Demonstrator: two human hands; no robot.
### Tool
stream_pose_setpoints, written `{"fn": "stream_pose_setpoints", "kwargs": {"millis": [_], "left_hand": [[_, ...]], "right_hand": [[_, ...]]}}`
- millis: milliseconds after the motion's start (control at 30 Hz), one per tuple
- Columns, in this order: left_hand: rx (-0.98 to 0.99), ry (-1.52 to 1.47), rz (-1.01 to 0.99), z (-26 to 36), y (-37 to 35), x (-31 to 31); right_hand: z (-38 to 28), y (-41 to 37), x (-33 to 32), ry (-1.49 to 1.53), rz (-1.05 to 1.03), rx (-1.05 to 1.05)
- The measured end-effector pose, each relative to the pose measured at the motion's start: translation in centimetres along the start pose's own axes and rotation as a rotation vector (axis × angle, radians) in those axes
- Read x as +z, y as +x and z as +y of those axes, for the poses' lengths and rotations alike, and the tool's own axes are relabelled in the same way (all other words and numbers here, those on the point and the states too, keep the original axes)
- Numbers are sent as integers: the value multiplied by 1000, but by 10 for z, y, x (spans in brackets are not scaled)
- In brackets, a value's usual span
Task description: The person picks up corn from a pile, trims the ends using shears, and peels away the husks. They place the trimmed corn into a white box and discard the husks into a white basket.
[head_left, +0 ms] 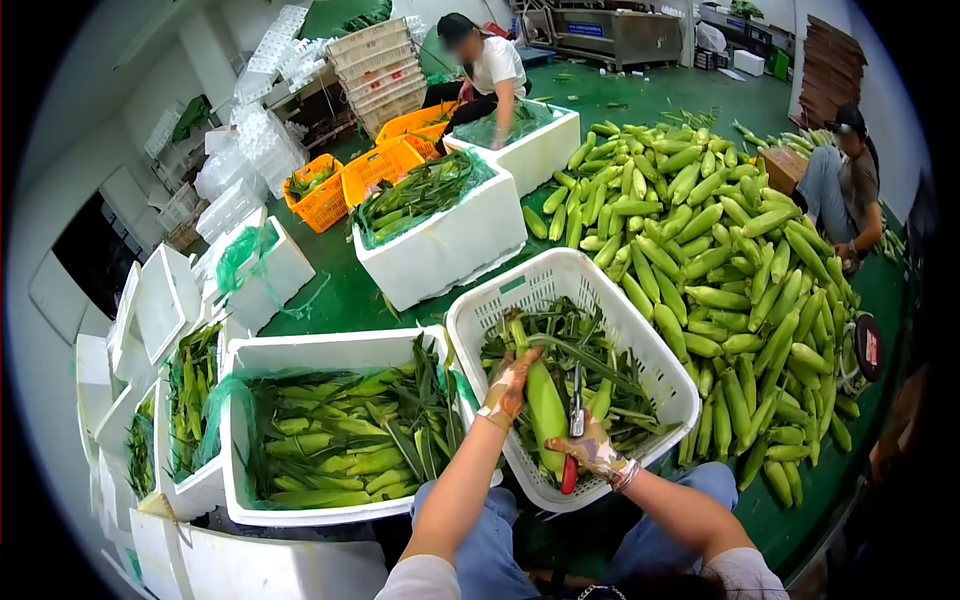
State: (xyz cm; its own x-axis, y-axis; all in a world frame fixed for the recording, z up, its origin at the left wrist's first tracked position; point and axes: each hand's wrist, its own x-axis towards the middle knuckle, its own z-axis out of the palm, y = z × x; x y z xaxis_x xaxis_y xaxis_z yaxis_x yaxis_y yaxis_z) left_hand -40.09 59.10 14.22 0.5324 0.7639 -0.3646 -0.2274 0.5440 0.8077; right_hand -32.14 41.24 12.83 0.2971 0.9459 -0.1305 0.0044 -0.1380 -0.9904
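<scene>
My left hand [510,385] is wrapped round the stalk end of a green ear of corn [546,402], still in its husk. The ear lies tilted over a white slatted crate [660,375], its lower end towards me. In my right hand [598,450] is a red-handled cutting tool [576,422], its narrow metal end pointing away from me alongside the ear. Both hands wear stained gloves. Under them the crate holds cut leaves and husk trimmings [625,385].
A foam box [237,480] of corn stands at my left. Husked-on ears form a big pile [720,270] at right. Further off are more foam boxes [440,265], orange crates [318,200], a crouching person [495,65] and a seated person [830,185].
</scene>
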Motion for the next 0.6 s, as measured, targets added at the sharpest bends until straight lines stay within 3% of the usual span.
{"fn": "stream_pose_setpoints", "kwargs": {"millis": [33, 100, 133, 233, 300, 333, 367, 400, 433, 500, 533, 567, 600], "left_hand": [[-35, 215, 55, 26, -25, 21], [279, 481, -42, 12, -25, -1], [238, 255, -21, 8, -26, -4], [158, 455, -112, -7, -57, 10], [20, 266, -77, -32, -61, 22], [16, 277, -85, -40, -54, 17], [16, 289, -94, -47, -44, 4], [8, 311, -99, -51, -31, -7], [-119, 366, -52, -40, -30, -7], [-108, 480, -136, -33, -27, -27], [-97, 778, -93, -24, -28, -26], [-104, 787, -95, -19, -31, -24], [-42, 865, -101, -18, -37, -24]], "right_hand": [[-5, 1, 1, 39, 59, -70], [-4, 4, 5, 1, 268, -143], [0, 5, 3, -64, 308, -144], [9, 11, 3, -263, 445, -80], [-6, 2, 10, -275, 390, -29], [-7, -1, 11, -231, 296, 96], [-4, -5, 10, -317, 269, -16], [-11, -9, 2, -266, 161, 61], [-18, -12, -2, -206, 50, 130], [5, -13, -10, -244, -9, -12], [16, -10, -16, -246, -128, 78], [27, -8, -22, -252, -252, 168], [35, -8, -23, -233, -214, 179]]}}
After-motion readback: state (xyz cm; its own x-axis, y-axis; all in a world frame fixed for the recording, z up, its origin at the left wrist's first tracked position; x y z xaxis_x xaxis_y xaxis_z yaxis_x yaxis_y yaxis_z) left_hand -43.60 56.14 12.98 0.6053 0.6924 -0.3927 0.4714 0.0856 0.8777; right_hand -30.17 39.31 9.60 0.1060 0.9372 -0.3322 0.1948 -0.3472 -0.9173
